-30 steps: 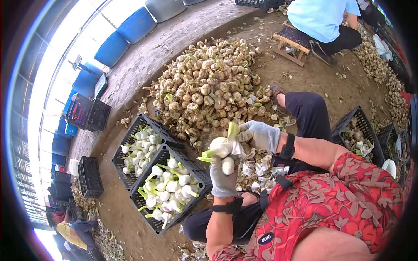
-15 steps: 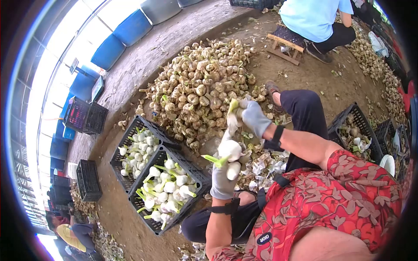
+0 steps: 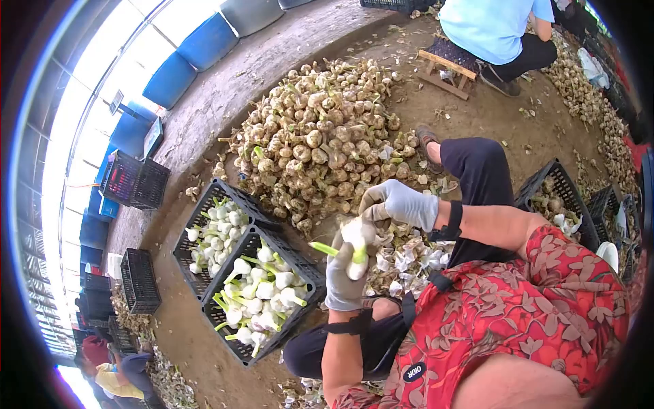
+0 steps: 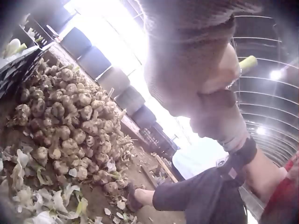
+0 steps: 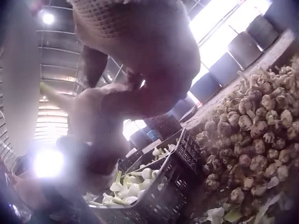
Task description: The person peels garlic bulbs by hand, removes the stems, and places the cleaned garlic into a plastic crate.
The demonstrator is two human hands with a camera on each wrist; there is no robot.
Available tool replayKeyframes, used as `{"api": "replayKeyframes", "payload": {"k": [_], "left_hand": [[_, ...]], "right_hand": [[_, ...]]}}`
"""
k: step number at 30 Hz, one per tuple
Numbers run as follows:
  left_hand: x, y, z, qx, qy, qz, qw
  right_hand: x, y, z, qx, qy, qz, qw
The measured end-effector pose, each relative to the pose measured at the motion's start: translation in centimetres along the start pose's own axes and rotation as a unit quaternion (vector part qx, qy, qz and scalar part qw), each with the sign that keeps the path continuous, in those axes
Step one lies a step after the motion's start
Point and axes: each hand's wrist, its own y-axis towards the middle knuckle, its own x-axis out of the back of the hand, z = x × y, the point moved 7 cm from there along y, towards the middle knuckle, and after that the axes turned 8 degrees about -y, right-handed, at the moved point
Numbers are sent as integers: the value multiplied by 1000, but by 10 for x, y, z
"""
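Note:
My gloved left hand (image 3: 345,283) holds two peeled garlic bulbs together over the lap. The upper white garlic bulb (image 3: 357,232) has a green stem pointing left; the lower garlic bulb (image 3: 357,270) sits against the palm, a green stem lying across it. My gloved right hand (image 3: 403,206) pinches the upper bulb at its far side with thumb and fingers. In the left wrist view, a cut stem (image 4: 248,64) sticks out past the gloves, which hide most of the bulbs. The right wrist view shows a pale stem (image 5: 55,97) beside the gloved fingers.
A heap of unpeeled garlic (image 3: 320,136) lies ahead. Two black crates with peeled garlic, including the nearer crate (image 3: 264,300), stand left of the hands. Loose skins (image 3: 415,259) cover the ground beneath. A person (image 3: 494,31) sits beyond on a low stool (image 3: 446,71).
The right hand pulled a strip of skin with a stem end away from the bulb, then came back to the bulb without it. The left hand kept holding both bulbs.

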Motion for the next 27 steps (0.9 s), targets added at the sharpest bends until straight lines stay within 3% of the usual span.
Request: {"api": "replayKeyframes", "payload": {"k": [1, 3, 5, 6, 7, 8, 10, 13, 14, 15, 16, 17, 18, 19, 21, 22, 24, 26, 27], "left_hand": [[3, -1, -3, -26, -90, -6, 996], [2, -6, -12, -84, -10, -47, 995], [-1, -5, -11, -107, -61, -23, 992], [-6, -8, -11, -123, -63, -38, 990], [-6, -10, -8, -129, -74, -73, 986], [-10, -11, -8, -150, 35, -76, 985], [-11, -2, 0, -104, -131, -19, 986], [-9, -1, 1, -111, -129, -38, 985], [-10, -3, -8, -179, 41, -59, 981], [-16, -7, -14, -241, 210, -80, 944], [-25, -12, -19, -293, 374, -97, 875], [-39, -17, -22, -335, 525, -110, 775], [-40, -16, -22, -319, 425, -94, 842], [-42, -14, -21, -304, 316, -83, 895], [-34, -7, -16, -280, 124, -52, 951], [-31, -9, -17, -270, 220, -72, 935], [-1, 1, -12, -195, 144, -119, 963], [17, 0, -3, -115, 33, -145, 982], [21, 1, -6, -121, 13, -161, 980]], "right_hand": [[-1, -3, 5, 7, 12, -40, 999], [-9, -7, 9, 52, -26, -109, 992], [-16, -20, 16, 107, -88, -168, 976], [-19, -19, 12, 120, -39, -168, 978], [-19, -16, 7, 76, 19, -166, 983], [-19, -14, 4, 30, 78, -165, 983], [-20, -11, -5, -31, 180, -184, 966], [-22, -7, 5, 80, 66, -178, 979], [-29, -12, 6, 90, 98, -159, 978], [-30, -10, 2, 60, 126, -164, 977], [-32, -8, -2, 29, 156, -168, 973], [-33, -6, -5, -1, 185, -172, 967], [-34, -4, -9, -55, 243, -164, 954], [-34, -3, -8, -50, 230, -164, 958], [-34, -3, -8, -40, 201, -165, 965], [-42, -4, -3, 11, 187, -136, 973], [-47, -12, 20, 165, -35, -143, 975], [-56, -19, 31, 273, -193, -131, 933], [-54, -18, 28, 259, -179, -127, 940]]}}
